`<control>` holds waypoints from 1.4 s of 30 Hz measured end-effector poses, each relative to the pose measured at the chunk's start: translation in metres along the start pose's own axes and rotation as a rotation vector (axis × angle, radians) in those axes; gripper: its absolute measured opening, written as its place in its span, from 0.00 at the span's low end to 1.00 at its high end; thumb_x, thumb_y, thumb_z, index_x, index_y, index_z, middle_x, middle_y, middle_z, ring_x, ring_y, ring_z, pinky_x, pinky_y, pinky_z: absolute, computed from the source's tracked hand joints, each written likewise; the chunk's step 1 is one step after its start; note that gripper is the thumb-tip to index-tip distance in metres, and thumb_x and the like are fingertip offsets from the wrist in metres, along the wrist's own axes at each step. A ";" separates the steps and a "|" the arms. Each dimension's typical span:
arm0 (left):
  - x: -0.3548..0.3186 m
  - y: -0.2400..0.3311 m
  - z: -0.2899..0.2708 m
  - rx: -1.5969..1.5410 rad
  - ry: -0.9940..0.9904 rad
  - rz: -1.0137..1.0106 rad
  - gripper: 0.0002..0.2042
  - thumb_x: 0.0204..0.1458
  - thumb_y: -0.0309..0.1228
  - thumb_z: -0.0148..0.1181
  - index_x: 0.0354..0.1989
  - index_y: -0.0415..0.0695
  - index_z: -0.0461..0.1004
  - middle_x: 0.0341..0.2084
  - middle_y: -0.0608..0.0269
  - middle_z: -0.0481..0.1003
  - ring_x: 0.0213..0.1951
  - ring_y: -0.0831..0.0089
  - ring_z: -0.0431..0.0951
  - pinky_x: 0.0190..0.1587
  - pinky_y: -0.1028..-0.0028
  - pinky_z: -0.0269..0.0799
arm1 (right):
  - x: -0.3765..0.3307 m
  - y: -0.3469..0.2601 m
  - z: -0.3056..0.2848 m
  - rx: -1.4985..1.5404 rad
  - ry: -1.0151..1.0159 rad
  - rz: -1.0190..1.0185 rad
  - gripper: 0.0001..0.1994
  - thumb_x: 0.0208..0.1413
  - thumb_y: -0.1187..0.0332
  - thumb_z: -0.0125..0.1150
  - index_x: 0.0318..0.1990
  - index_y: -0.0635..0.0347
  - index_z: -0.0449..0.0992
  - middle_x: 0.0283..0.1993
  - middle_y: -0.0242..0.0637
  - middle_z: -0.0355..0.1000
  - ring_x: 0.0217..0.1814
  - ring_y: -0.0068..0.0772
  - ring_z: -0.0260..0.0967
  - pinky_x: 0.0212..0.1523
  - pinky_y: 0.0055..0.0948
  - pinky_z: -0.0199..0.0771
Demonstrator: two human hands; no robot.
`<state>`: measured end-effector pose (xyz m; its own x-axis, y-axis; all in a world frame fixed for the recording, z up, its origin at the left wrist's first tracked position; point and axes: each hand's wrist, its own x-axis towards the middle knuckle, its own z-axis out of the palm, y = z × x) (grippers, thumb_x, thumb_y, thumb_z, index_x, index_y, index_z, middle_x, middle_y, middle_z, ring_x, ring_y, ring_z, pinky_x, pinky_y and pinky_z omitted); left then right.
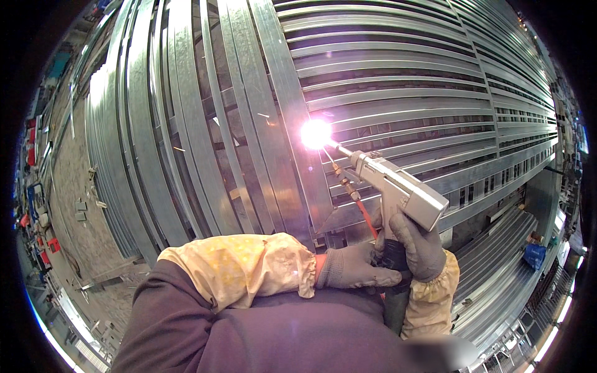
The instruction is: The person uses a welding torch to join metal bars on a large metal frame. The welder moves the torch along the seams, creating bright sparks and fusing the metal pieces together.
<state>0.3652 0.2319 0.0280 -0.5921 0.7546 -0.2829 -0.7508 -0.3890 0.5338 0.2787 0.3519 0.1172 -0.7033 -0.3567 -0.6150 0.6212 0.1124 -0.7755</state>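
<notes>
The right hand [421, 247], in a grey glove, wraps the grip of a silver welding gun [407, 193]. The left hand [354, 267], also gloved, touches the black hose [395, 309] below the gun. A glaring white-violet glow [316, 134] hides the gun's tip. Long metal beams [181, 130] stretch left of the gun, a slatted metal frame [287, 74] lies beneath its nozzle, and a blue bag [535, 256] sits to its right.

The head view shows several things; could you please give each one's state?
Torch: lit, bright glow at its tip.
Right hand: gloved, closed on the torch.
Left hand: gloved, beside the right hand.
Red tube: joined to a brass-coloured fitting.
Sleeve covers: worn, wrinkled.
Metal bar: brightly lit near the glow.
</notes>
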 end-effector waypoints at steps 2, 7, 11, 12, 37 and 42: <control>0.001 0.000 -0.001 0.006 -0.015 0.002 0.17 0.57 0.42 0.65 0.44 0.44 0.72 0.21 0.71 0.74 0.19 0.85 0.70 0.19 0.81 0.63 | -0.001 0.001 0.001 0.021 0.011 -0.011 0.16 0.64 0.66 0.61 0.53 0.68 0.72 0.39 0.37 0.77 0.30 0.22 0.74 0.31 0.22 0.77; 0.000 -0.002 -0.001 0.007 -0.020 0.040 0.16 0.58 0.41 0.64 0.43 0.42 0.73 0.21 0.70 0.75 0.19 0.85 0.70 0.19 0.82 0.63 | -0.001 0.002 0.000 -0.014 0.011 0.011 0.16 0.64 0.66 0.61 0.52 0.68 0.72 0.39 0.38 0.76 0.31 0.22 0.74 0.31 0.23 0.77; 0.001 -0.005 0.002 -0.023 -0.006 0.068 0.16 0.58 0.42 0.64 0.43 0.42 0.73 0.21 0.69 0.75 0.18 0.85 0.70 0.18 0.82 0.62 | -0.002 0.003 -0.001 -0.013 0.022 0.024 0.16 0.64 0.66 0.61 0.52 0.69 0.72 0.39 0.38 0.76 0.31 0.22 0.74 0.32 0.23 0.77; 0.002 -0.006 0.001 -0.020 -0.008 0.064 0.16 0.58 0.42 0.64 0.43 0.42 0.73 0.21 0.69 0.75 0.18 0.85 0.70 0.18 0.82 0.62 | -0.001 0.004 -0.003 -0.009 0.016 0.029 0.16 0.64 0.66 0.61 0.52 0.69 0.72 0.39 0.38 0.76 0.31 0.22 0.74 0.32 0.23 0.77; 0.000 0.012 0.007 0.000 -0.138 -0.155 0.23 0.61 0.31 0.61 0.62 0.41 0.63 0.49 0.62 0.76 0.48 0.77 0.75 0.50 0.73 0.75 | -0.018 0.015 -0.019 -0.015 0.032 -0.018 0.19 0.64 0.70 0.59 0.60 0.68 0.68 0.48 0.41 0.76 0.47 0.27 0.74 0.45 0.25 0.77; 0.003 -0.010 0.010 0.065 -0.088 -0.025 0.21 0.61 0.34 0.61 0.59 0.39 0.67 0.48 0.63 0.76 0.46 0.78 0.74 0.48 0.73 0.74 | -0.023 0.020 -0.018 -0.067 0.047 -0.032 0.20 0.65 0.68 0.58 0.61 0.68 0.66 0.46 0.41 0.76 0.39 0.24 0.74 0.38 0.23 0.77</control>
<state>0.3736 0.2432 0.0299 -0.5432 0.8082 -0.2274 -0.7427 -0.3362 0.5791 0.3011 0.3793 0.1134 -0.7385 -0.3177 -0.5947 0.5750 0.1640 -0.8016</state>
